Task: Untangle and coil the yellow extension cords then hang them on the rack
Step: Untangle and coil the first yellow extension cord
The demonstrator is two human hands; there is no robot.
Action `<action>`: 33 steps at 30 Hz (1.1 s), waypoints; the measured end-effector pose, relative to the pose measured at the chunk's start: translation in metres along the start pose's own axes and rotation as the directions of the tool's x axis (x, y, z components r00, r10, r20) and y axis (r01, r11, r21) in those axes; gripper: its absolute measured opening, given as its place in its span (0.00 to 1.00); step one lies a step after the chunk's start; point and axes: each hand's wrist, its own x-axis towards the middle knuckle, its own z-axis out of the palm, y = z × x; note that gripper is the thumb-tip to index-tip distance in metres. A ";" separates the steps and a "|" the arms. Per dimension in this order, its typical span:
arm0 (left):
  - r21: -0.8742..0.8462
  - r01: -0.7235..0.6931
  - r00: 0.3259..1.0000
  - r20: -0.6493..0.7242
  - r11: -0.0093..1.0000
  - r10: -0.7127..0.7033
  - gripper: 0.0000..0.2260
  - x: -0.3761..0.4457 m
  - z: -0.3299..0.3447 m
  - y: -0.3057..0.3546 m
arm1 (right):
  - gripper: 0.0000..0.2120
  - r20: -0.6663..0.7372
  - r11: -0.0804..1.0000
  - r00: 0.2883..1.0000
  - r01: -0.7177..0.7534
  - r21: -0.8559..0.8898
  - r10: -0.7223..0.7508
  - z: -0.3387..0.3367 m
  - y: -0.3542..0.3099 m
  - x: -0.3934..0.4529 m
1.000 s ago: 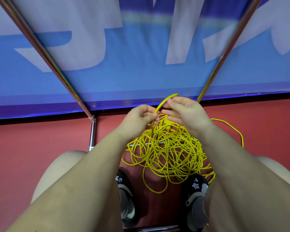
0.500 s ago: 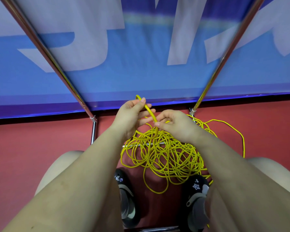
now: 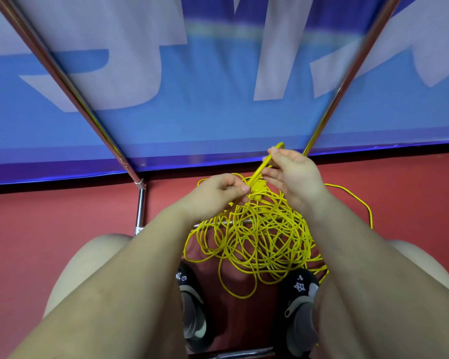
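You get bright, even light with no hard shadows; only soft shade sits under the cord (image 3: 257,237) on the floor (image 3: 62,216). The upper half is smeared with motion blur: the banner (image 3: 218,99) and the rack poles (image 3: 70,81) look streaked. The poles carry thin glints. Wide-angle distortion splays the poles outward and swells your forearms at the bottom edge.

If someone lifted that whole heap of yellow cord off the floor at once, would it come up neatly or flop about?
Probably floppy: the yellow cord is thin and lies in loose, overlapping loops, so they would likely sag and snag together. It looks light, since the right hand and left hand lift a strand with fingertips. It seems unlikely to roll.
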 end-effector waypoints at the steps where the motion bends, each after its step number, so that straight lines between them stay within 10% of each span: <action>1: -0.019 0.003 1.000 -0.028 1.000 -0.003 0.08 0.001 -0.001 0.000 | 0.05 0.020 1.000 1.000 -0.004 0.006 0.004 0.000 0.000 0.000; 5: -0.179 -0.004 0.983 -0.181 0.984 -0.029 0.10 0.002 -0.006 0.005 | 0.14 0.136 0.960 0.990 0.011 -0.280 0.028 0.001 0.005 -0.001; 9: -0.406 -0.048 0.952 -0.295 0.913 -0.081 0.10 0.003 -0.012 0.011 | 0.19 0.356 0.668 0.926 0.188 -0.720 0.123 0.001 0.024 -0.006; 16: -0.717 -0.135 0.936 -0.319 0.684 -0.150 0.10 0.007 -0.022 0.015 | 0.04 0.454 0.629 0.891 0.358 -0.690 -0.010 0.007 0.029 -0.007; 26: 0.056 0.043 0.999 0.002 0.998 -0.043 0.15 0.001 -0.005 -0.006 | 0.06 0.020 0.990 1.000 0.014 -0.141 -0.011 0.004 0.008 0.002; 33: 0.032 -0.076 0.980 -0.179 0.997 0.081 0.10 0.003 -0.007 -0.001 | 0.09 0.062 0.997 0.998 -0.015 -0.077 0.019 0.003 0.006 0.002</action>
